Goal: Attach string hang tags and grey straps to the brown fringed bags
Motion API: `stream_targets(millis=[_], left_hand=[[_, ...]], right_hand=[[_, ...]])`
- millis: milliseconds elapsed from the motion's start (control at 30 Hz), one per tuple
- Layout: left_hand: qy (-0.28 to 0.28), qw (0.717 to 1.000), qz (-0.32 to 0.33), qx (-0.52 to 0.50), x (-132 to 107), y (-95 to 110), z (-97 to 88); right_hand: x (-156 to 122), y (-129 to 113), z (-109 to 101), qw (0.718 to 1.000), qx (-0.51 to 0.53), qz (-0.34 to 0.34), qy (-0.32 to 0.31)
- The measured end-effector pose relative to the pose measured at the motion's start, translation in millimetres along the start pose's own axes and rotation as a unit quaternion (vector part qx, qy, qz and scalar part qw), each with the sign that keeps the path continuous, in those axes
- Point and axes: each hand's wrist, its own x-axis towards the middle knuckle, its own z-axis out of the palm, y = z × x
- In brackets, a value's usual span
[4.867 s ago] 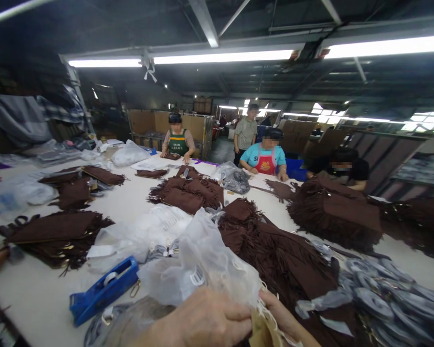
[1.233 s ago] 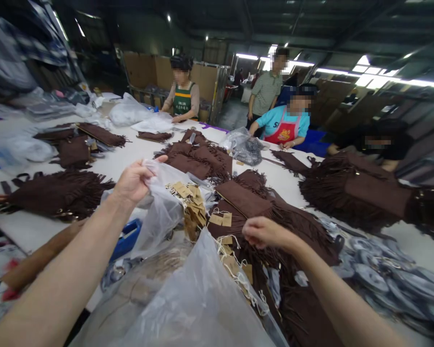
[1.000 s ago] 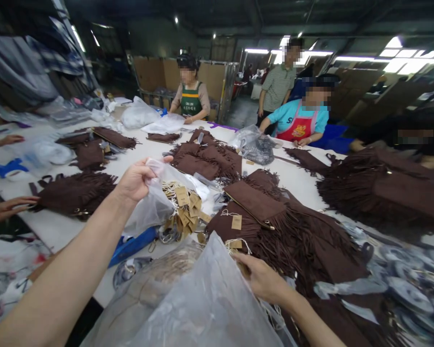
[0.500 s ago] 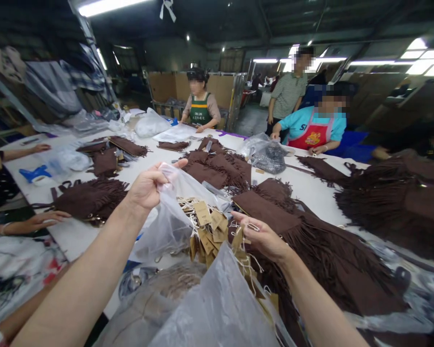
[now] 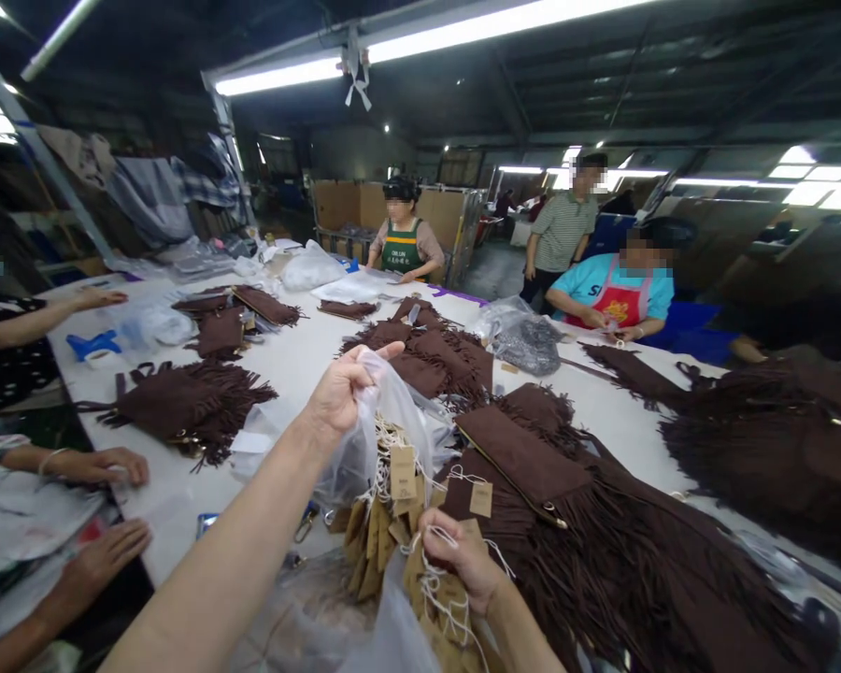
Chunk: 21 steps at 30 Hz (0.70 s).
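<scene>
My left hand (image 5: 343, 385) is closed on the gathered edge of a clear plastic bag (image 5: 347, 458) and holds it up, with the index finger stretched out. A bunch of kraft-paper hang tags (image 5: 375, 533) on white strings shows at the bag's mouth. Lower and to the right, my right hand (image 5: 463, 558) pinches the white strings of more hang tags; their lower ends run out of view. One loose tag (image 5: 481, 499) lies on the brown fringed bags (image 5: 533, 453) just beyond that hand.
Brown fringed bags lie in heaps on the white table (image 5: 308, 355), one (image 5: 182, 402) at the left. Co-workers' hands (image 5: 116, 542) rest at the left edge. A person in a green apron (image 5: 403, 248) and one in a red apron (image 5: 613, 294) work across the table.
My right hand has moved down and to the left, bringing the strung tags nearer the bag. A single tag now lies on the brown bags. The view has tilted up and shifted.
</scene>
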Motion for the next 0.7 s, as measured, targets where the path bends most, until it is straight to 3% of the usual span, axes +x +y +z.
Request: stream_targets(millis=[100,200,333,467,533,700], left_hand=[[-0.03,0.998,-0.002,0.056,-6,-7,-4.9],[-0.071,0.98,-0.044,0.183,-19,-12,-10.3],[-0.171,0.912,-0.104,0.357,-45,-28,-14.4],[-0.223,0.862,-0.092,0.446,-67,-56,-15.7],[-0.203,0.87,-0.092,0.441,-71,-69,-16.9],[-0.077,0.933,-0.077,0.342,-71,-92,-19.8]], right_hand=[[-7,3,6,1.0,0.018,0.012,-0.002],[-13,-6,13,0.998,0.062,-0.001,0.02],[-13,-27,20,0.992,0.113,0.011,0.064],[-3,-42,22,0.998,-0.006,-0.007,0.062],[5,-46,24,0.995,-0.07,-0.03,0.057],[39,-46,42,0.977,-0.192,-0.087,0.031]])
